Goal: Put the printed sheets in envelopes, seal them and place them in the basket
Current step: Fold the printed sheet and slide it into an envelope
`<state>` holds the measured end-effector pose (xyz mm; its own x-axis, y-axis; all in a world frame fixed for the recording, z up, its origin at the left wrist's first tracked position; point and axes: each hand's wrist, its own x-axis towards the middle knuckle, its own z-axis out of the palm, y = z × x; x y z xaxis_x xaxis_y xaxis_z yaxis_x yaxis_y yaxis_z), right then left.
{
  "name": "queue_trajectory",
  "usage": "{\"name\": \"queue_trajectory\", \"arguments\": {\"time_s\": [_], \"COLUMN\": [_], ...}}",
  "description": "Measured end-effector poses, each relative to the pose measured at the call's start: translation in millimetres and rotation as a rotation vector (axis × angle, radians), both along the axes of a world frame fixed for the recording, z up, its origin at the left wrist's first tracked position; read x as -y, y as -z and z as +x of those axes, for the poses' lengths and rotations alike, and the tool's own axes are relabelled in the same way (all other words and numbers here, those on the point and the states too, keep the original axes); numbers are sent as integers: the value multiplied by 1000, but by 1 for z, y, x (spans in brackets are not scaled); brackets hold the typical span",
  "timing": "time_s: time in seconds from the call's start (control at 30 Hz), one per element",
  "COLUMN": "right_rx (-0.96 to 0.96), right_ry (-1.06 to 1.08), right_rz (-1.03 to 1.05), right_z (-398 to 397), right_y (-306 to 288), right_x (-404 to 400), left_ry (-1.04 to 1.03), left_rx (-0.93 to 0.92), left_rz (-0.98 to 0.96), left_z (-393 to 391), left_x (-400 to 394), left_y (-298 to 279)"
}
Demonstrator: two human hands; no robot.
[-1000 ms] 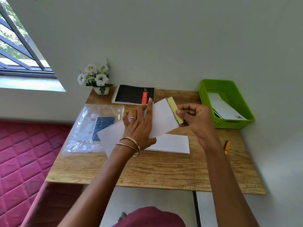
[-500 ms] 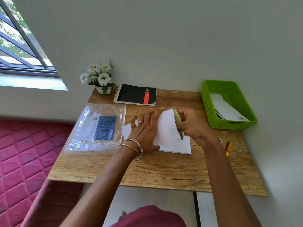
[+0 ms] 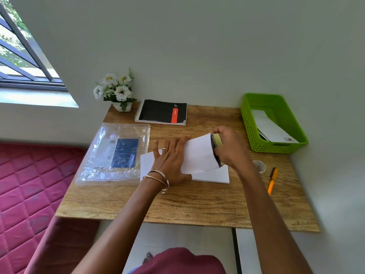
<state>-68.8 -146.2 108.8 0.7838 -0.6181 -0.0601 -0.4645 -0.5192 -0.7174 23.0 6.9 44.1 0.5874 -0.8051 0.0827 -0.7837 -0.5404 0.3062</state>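
A white envelope (image 3: 199, 155) with a yellow-green strip on its flap is held low over the desk's middle. My left hand (image 3: 169, 161) lies flat on the envelope's left part, fingers spread. At the flap end my right hand (image 3: 230, 147) pinches the envelope, thumb and fingers closed on the flap. Under both lies a stack of white sheets (image 3: 213, 176). The green basket (image 3: 248, 123) stands at the desk's far right with white envelopes (image 3: 272, 129) inside.
A clear plastic packet (image 3: 116, 153) with a blue label lies at the left. A black notebook (image 3: 163, 111) and a flower pot (image 3: 118, 91) sit at the back. A tape roll (image 3: 259, 166) and an orange pen (image 3: 272, 180) lie right of my right arm. A red mattress (image 3: 29, 184) is left of the desk.
Both hands have brought the envelope down from mid-air to the sheets on the desk. My right hand's fingers now close over the flap end.
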Motion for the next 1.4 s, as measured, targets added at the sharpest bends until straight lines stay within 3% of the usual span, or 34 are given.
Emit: {"name": "queue_trajectory", "arguments": {"time_s": [0.17, 0.37, 0.5, 0.83, 1.0, 1.2, 1.4], "right_rx": [125, 103, 225, 315, 324, 280, 358], "right_ry": [-2, 26, 21, -27, -15, -24, 0], "right_rz": [304, 386, 539, 550, 488, 515, 569], "right_z": [-9, -10, -9, -6, -10, -18, -17], "right_y": [9, 17, 22, 41, 40, 35, 30], "right_x": [9, 7, 2, -4, 0, 5, 7], "left_ry": [17, 58, 77, 82, 20, -2, -26], "left_rx": [50, 163, 222, 306, 219, 155, 97], "left_rz": [-2, -85, -76, -86, 38, -21, 42], "left_z": [8, 0, -8, -14, -7, 3, 6], "left_x": [-4, -1, 4, 7, -1, -11, -19], "left_y": [-4, -13, -8, -4, -2, -2, 2]}}
